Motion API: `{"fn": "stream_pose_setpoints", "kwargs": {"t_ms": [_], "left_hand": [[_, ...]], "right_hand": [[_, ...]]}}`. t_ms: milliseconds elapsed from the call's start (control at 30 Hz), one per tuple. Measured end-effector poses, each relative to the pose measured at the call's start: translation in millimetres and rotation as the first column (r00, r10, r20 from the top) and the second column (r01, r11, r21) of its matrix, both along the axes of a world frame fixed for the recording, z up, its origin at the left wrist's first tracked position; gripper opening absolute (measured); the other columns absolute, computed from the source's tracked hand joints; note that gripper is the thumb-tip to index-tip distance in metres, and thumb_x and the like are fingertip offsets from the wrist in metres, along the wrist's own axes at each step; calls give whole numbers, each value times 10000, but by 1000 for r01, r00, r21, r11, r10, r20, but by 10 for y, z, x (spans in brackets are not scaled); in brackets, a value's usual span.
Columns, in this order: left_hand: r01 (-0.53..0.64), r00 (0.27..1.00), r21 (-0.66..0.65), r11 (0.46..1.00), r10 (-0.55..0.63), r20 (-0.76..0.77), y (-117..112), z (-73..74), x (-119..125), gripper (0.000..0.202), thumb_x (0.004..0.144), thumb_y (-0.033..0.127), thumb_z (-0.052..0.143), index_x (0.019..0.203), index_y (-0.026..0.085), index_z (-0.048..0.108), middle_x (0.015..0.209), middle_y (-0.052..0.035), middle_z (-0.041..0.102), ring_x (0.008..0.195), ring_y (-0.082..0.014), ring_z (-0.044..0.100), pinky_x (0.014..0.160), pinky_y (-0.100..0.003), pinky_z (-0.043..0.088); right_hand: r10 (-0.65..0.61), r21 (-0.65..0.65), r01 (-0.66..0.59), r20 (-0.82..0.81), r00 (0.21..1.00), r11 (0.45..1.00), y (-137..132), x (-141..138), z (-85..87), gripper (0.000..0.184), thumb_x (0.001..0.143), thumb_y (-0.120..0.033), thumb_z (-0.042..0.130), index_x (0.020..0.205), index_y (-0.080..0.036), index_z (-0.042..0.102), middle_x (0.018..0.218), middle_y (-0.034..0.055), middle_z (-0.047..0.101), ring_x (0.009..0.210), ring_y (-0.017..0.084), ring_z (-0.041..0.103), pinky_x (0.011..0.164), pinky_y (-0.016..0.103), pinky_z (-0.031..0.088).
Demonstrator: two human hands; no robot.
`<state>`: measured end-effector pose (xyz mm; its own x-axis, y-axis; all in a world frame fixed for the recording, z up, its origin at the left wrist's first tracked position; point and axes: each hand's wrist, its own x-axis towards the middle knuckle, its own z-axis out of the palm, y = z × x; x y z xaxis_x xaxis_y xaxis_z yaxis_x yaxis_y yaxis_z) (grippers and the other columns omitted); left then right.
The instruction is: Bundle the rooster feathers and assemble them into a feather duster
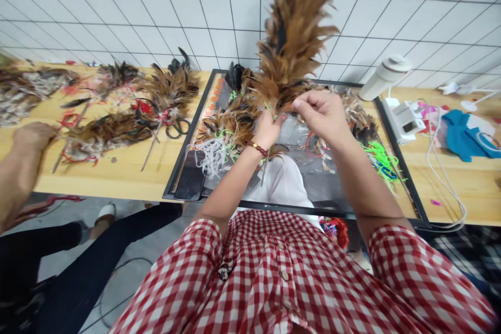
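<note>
I hold a tall brown feather duster (pixel 296 31) upright over a black-framed panel (pixel 399 154) on the wooden table. My left hand (pixel 267 129) is closed around the duster's stick just below the feathers. Beside it, my right hand (pixel 321 111) pinches at the base of the feathers, where thin green string shows. More brown feather bunches (pixel 229 122) with green ties lie on the panel under my hands, next to a tangle of white strips (pixel 212 159).
A co-worker's hand (pixel 33 135) at the left rests by more feather dusters (pixel 105 133) and black scissors (pixel 178 127). At the right stand a white bottle (pixel 383 77), a white device with cable (pixel 405 121), blue cloth (pixel 467 135) and green string (pixel 381 159).
</note>
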<state>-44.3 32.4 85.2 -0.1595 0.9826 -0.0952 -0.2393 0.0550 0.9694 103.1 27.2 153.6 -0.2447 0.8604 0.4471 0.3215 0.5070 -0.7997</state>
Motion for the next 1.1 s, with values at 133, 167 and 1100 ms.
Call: {"fn": "stream_pose_setpoints", "kwargs": {"t_ms": [133, 167, 1100], "left_hand": [[22, 970, 186, 982, 25, -244, -31, 79, 105, 247, 768, 56, 757, 776, 218, 570, 826, -25, 638, 1002, -237, 643, 862, -270, 466], [24, 966, 192, 981, 27, -259, -36, 111, 115, 229, 793, 61, 726, 776, 222, 563, 831, -32, 640, 1024, -247, 647, 890, -282, 469], [493, -308, 66, 868, 245, -919, -566, 559, -315, 486, 1048, 150, 275, 1418, 99, 586, 1024, -195, 717, 922, -270, 733, 643, -324, 499]], "right_hand": [[70, 10, -71, 71, 995, 997, 83, -106, 250, 389, 874, -526, 745, 692, -186, 693, 636, 9, 612, 645, 131, 512, 609, 278, 396], [72, 8, -73, 79, 994, 997, 100, -100, 301, 358, 873, -486, 754, 693, -182, 694, 630, 6, 602, 644, 129, 513, 612, 279, 396], [249, -84, -288, 755, 606, 954, 897, -410, 423, 234, 882, -388, 730, 887, -178, 832, 855, 37, 774, 896, 203, 689, 801, 333, 455]]}}
